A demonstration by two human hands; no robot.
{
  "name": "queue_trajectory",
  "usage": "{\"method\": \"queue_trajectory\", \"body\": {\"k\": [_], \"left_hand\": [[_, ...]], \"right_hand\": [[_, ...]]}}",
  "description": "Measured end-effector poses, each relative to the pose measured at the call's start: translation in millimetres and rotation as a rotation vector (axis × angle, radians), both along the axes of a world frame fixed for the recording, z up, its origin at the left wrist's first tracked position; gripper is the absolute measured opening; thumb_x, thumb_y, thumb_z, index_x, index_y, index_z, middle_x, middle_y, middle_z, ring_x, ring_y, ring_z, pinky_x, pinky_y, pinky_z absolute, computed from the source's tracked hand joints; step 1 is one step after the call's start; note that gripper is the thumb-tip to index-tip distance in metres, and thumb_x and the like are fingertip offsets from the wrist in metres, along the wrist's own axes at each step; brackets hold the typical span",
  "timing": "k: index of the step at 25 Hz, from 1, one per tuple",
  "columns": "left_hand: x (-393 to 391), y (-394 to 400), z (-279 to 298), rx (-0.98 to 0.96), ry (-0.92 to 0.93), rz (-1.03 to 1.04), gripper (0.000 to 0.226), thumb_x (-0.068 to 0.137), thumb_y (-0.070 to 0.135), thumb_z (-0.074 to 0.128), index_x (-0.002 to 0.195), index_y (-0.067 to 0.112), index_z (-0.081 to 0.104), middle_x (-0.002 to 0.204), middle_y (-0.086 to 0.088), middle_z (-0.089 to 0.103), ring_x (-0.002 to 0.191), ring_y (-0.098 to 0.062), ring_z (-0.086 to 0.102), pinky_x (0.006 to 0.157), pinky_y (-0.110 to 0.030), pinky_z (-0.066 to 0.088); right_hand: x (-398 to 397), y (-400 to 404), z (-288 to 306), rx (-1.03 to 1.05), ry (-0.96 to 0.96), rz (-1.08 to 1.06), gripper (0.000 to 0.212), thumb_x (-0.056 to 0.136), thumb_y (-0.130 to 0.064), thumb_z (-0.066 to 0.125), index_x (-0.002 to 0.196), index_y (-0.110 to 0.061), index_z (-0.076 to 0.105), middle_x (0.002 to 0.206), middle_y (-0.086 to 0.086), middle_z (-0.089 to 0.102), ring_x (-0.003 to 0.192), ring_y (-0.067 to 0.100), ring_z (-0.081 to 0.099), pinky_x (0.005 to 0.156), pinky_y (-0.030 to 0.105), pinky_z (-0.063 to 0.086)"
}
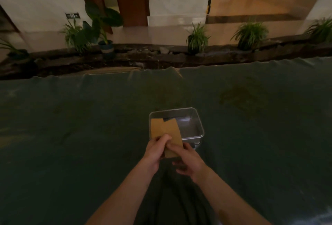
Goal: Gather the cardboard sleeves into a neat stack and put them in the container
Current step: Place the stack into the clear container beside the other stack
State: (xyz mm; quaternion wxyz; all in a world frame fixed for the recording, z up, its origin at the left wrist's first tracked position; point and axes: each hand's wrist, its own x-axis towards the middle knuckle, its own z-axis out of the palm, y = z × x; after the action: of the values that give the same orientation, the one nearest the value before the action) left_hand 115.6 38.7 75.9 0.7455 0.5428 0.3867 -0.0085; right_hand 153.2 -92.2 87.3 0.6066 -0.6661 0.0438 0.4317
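Observation:
I hold flat brown cardboard sleeves (166,131) fanned slightly apart, their upper ends over the near left part of the metal container (195,117). My left hand (156,149) grips their lower left edge with the thumb on top. My right hand (186,162) pinches the lower right end from beneath. The container is a shallow rectangular steel tray on the dark green cloth, just beyond my hands. Its right half looks bare; the sleeves hide most of its left half.
A dark green cloth (71,135) covers the table, with a brownish stain (237,95) at the far right. Beyond the table's far edge runs a dark rock border with several potted plants (196,38). The room is dim.

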Motion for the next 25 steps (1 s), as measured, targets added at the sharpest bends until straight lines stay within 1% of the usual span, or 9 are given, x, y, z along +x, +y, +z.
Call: {"method": "queue_trajectory", "body": {"k": [2, 7, 11, 13, 14, 16, 19, 22, 25], "left_hand": [[18.8, -2.2, -3.7, 0.011, 0.052, -0.014, 0.036, 0.086, 0.037, 0.066, 0.117, 0.02, 0.054, 0.116, -0.007, 0.06, 0.104, -0.026, 0.058, 0.085, -0.041, 0.052], [83.6, -31.9, -12.2, 0.031, 0.068, -0.029, 0.049, 0.086, 0.037, 0.067, 0.13, 0.025, 0.049, 0.12, -0.002, 0.058, 0.107, -0.022, 0.055, 0.078, -0.036, 0.048], [121.3, -38.0, -17.8, 0.036, 0.121, 0.014, 0.054, 0.083, 0.038, 0.07, 0.131, 0.027, 0.047, 0.12, -0.003, 0.056, 0.106, -0.024, 0.055, 0.08, -0.038, 0.049], [140.6, -29.1, -21.8, 0.049, 0.155, 0.059, 0.051, 0.083, 0.038, 0.07, 0.128, 0.027, 0.049, 0.117, -0.002, 0.057, 0.104, -0.023, 0.055, 0.076, -0.038, 0.048], [150.4, -22.0, -26.9, 0.069, 0.178, 0.069, 0.05, 0.083, 0.038, 0.07, 0.128, 0.027, 0.05, 0.117, -0.002, 0.058, 0.105, -0.023, 0.055, 0.082, -0.04, 0.048], [165.5, -7.5, -40.2, 0.102, 0.236, 0.042, 0.048, 0.083, 0.037, 0.069, 0.127, 0.029, 0.051, 0.119, -0.001, 0.058, 0.111, -0.026, 0.054, 0.098, -0.05, 0.045], [184.7, 5.4, -62.2, 0.117, 0.321, -0.008, 0.045, 0.083, 0.035, 0.069, 0.123, 0.03, 0.051, 0.115, 0.0, 0.059, 0.11, -0.026, 0.055, 0.101, -0.051, 0.044], [200.0, 4.4, -85.2, 0.106, 0.397, -0.067, 0.025, 0.083, 0.037, 0.069, 0.101, 0.034, 0.053, 0.104, 0.004, 0.057, 0.1, -0.021, 0.053, 0.098, -0.047, 0.045], [207.0, -8.4, -107.8, 0.13, 0.472, -0.125, 0.024, 0.082, 0.042, 0.069, 0.098, 0.032, 0.054, 0.101, 0.003, 0.057, 0.092, -0.018, 0.054, 0.093, -0.042, 0.046]], "right_hand": [[32.6, -11.7, -1.0, 0.04, 0.001, -0.011, 0.054, 0.077, -0.058, 0.07, 0.123, -0.035, 0.055, 0.124, 0.005, 0.059, 0.109, 0.026, 0.058, 0.088, 0.044, 0.05], [113.8, -17.2, -7.1, 0.053, 0.015, 0.037, 0.056, 0.093, -0.063, 0.044, 0.142, -0.036, 0.039, 0.132, 0.007, 0.052, 0.117, 0.029, 0.053, 0.105, 0.053, 0.041], [156.2, -17.0, -14.6, -0.005, 0.065, 0.044, 0.053, 0.096, -0.061, 0.039, 0.141, -0.032, 0.042, 0.128, 0.008, 0.055, 0.112, 0.027, 0.055, 0.103, 0.051, 0.043], [183.6, -14.7, -20.0, -0.049, 0.05, -0.062, 0.049, 0.097, -0.058, 0.039, 0.136, -0.03, 0.048, 0.126, 0.008, 0.056, 0.106, 0.025, 0.055, 0.096, 0.047, 0.045], [199.0, -12.7, -24.8, -0.085, 0.036, -0.144, 0.047, 0.098, -0.055, 0.04, 0.136, -0.029, 0.049, 0.126, 0.007, 0.056, 0.104, 0.023, 0.055, 0.091, 0.043, 0.044], [227.2, -9.3, -37.1, -0.128, 0.059, -0.243, 0.049, 0.1, -0.05, 0.04, 0.143, -0.026, 0.044, 0.137, 0.007, 0.052, 0.119, 0.025, 0.052, 0.096, 0.041, 0.04], [251.0, -5.9, -59.1, -0.149, 0.197, -0.233, 0.06, 0.1, -0.051, 0.038, 0.152, -0.021, 0.032, 0.156, 0.007, 0.037, 0.14, 0.029, 0.035, 0.115, 0.047, 0.027], [255.3, -1.5, -75.4, -0.136, 0.269, -0.183, 0.06, 0.1, -0.054, 0.035, 0.146, -0.016, 0.042, 0.139, 0.008, 0.053, 0.125, 0.028, 0.05, 0.104, 0.044, 0.037], [248.4, 1.2, -92.0, -0.123, 0.274, -0.151, 0.047, 0.101, -0.053, 0.034, 0.108, -0.021, 0.067, 0.106, 0.007, 0.068, 0.091, 0.022, 0.062, 0.087, 0.041, 0.048]]}}
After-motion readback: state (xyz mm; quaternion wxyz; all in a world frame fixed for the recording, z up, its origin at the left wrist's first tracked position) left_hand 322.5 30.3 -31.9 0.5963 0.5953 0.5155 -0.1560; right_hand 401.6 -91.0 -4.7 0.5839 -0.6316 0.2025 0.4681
